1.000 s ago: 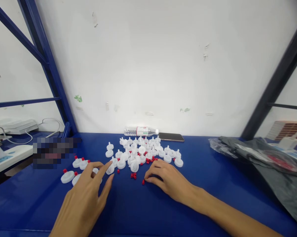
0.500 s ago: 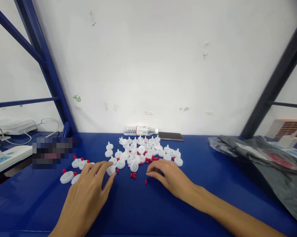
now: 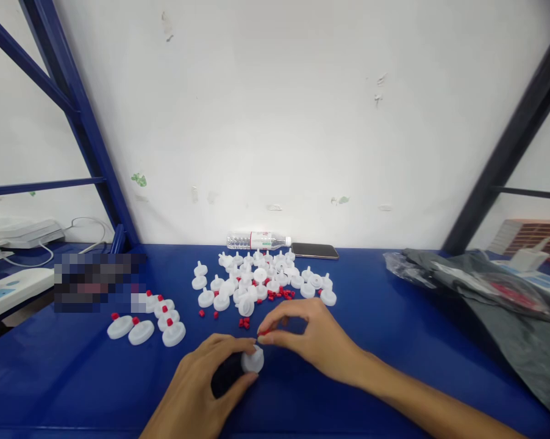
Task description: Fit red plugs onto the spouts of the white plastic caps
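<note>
My left hand (image 3: 211, 378) is closed round a white nozzle cap (image 3: 252, 361), a round plastic lid with a spout, low over the near part of the blue table. Just to its upper right, my right hand (image 3: 305, 335) pinches a small red cap (image 3: 264, 333) between thumb and fingertips, close to the spout. Past both hands lies a pile of white nozzle caps (image 3: 245, 305) without red tips, with loose red caps (image 3: 244, 322) among and in front of them. On the left stand several white nozzle caps with red tips (image 3: 173, 333).
A clear plastic bottle (image 3: 258, 241) lies along the wall beside a dark phone (image 3: 314, 250). Grey plastic bags (image 3: 480, 299) cover the table's right side. A white power strip (image 3: 14, 296) sits at the left, near blue frame posts (image 3: 87, 134).
My left hand has brought a white nozzle cap from the pile's front edge toward me and right. My right hand has picked up the red cap that lay near it and moved slightly nearer.
</note>
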Action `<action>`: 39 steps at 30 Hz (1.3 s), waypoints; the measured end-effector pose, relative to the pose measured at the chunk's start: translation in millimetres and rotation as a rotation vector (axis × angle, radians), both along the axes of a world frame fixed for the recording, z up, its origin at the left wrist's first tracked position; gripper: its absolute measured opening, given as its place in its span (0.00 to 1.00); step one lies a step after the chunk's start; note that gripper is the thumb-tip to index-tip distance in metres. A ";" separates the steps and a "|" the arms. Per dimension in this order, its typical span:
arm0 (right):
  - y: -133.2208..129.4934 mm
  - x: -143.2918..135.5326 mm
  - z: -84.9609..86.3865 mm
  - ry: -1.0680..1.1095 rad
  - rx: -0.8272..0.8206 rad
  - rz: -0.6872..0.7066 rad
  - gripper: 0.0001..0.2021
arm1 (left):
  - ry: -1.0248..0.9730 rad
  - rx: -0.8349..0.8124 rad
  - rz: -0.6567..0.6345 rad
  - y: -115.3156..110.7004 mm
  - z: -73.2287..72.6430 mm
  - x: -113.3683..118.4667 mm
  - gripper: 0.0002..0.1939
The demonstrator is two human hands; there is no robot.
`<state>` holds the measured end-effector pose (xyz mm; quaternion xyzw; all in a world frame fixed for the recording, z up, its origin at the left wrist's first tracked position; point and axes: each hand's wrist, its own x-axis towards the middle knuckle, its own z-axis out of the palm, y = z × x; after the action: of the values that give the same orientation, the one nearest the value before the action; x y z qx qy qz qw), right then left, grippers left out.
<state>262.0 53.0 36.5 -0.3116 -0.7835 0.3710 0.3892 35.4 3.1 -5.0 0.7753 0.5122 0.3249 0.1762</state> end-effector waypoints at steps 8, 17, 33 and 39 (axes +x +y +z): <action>-7.8 -6.3 -7.7 -0.049 0.135 0.089 0.05 | -0.094 -0.159 0.035 0.9 5.5 5.4 0.24; -10.5 -10.0 -10.0 -0.143 0.087 0.080 0.07 | 0.003 -0.128 0.030 -1.6 -8.0 3.4 0.37; 13.1 9.6 -14.8 -0.363 0.388 -0.184 0.14 | 0.320 -0.068 0.482 21.2 25.6 -75.0 0.35; 15.4 10.7 -17.2 -0.481 0.350 -0.291 0.11 | 0.386 0.253 0.443 18.0 26.3 -29.2 0.24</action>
<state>272.7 68.4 19.3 -0.4272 -0.8521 0.0871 0.2897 6.2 21.1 21.4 0.7081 0.6479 0.2633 -0.0972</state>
